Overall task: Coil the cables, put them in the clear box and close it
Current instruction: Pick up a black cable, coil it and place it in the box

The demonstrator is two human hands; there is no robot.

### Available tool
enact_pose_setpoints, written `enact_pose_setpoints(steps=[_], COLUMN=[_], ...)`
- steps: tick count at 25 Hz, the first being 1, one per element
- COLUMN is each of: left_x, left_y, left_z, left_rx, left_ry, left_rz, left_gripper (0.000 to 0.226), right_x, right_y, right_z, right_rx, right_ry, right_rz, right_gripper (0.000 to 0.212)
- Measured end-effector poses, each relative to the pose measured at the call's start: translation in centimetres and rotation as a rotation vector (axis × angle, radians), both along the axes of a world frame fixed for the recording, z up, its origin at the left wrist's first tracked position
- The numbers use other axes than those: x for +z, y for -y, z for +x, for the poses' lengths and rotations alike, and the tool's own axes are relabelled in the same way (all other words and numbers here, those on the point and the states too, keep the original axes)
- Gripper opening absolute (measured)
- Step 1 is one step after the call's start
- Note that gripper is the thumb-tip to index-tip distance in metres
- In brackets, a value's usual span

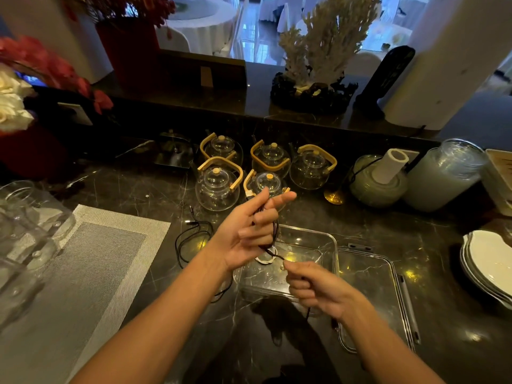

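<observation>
A dark marble counter (pixel 144 189) holds a clear rectangular plastic box (pixel 329 239), open, its clear lid (pixel 388 275) beside it. Above the box, the left hand (pixel 246 231) grips loops of thin black cable (pixel 274 231); the right hand (pixel 318 289) pinches its tail. It looks light and floppy, best pinched across the loops.

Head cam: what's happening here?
A person is coiling a dark cable: the left hand holds the loops, the right hand pinches the free end. The clear box sits open below them with a white coil inside, its lid beside it. Another black cable lies loose on the counter.
</observation>
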State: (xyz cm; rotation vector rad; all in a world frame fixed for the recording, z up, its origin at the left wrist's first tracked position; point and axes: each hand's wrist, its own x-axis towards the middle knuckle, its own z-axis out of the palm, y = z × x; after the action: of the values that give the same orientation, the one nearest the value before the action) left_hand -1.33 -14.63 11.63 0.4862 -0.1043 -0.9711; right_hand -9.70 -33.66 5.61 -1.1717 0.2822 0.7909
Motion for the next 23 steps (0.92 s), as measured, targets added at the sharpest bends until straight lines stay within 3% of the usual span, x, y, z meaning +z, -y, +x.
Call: enact_pose_setpoints(steps=[2, 6, 10, 13, 17, 23], left_x=[-0.1, -1.2, -2.8, -4.3, -3.6, -2.7], left_y=[-0.4, 0.4, 2.0, 2.3, 2.5, 1.8], left_z=[-0.3, -1.4, -2.0, -1.6, -0.4, -0.2], left_rx=[-0.089, -0.241, -0.11, 0.12, 0.324, 0.226], left_ry=[0.114, 0.291, 0.158, -0.047, -0.224, -0.251], left_rz=[0.158, 0.575, 0.772, 0.686, 0.429, 0.117], left_gripper=[0.049, 0.061, 0.064, 0.059, 0.046, 0.027], right_x=[0.6, 4.5, 8.1, 8.8, 6.1, 2.0], right_y=[1.3, 2.1, 0.8, -1.4, -4.2, -2.7], right_z=[1.8, 5.8, 6.9, 4.8, 0.9, -1.6], right_rx=[-0.029, 0.067, 0.151, 0.115, 0.093, 0.038], right_ry=[-0.008, 0.155, 0.33, 0.451, 0.47, 0.286], right_rz=[0.01, -0.341, -0.682, -0.759, -0.589, -0.502], right_gripper=[0.036, 0.023, 0.03, 0.028, 0.03, 0.059])
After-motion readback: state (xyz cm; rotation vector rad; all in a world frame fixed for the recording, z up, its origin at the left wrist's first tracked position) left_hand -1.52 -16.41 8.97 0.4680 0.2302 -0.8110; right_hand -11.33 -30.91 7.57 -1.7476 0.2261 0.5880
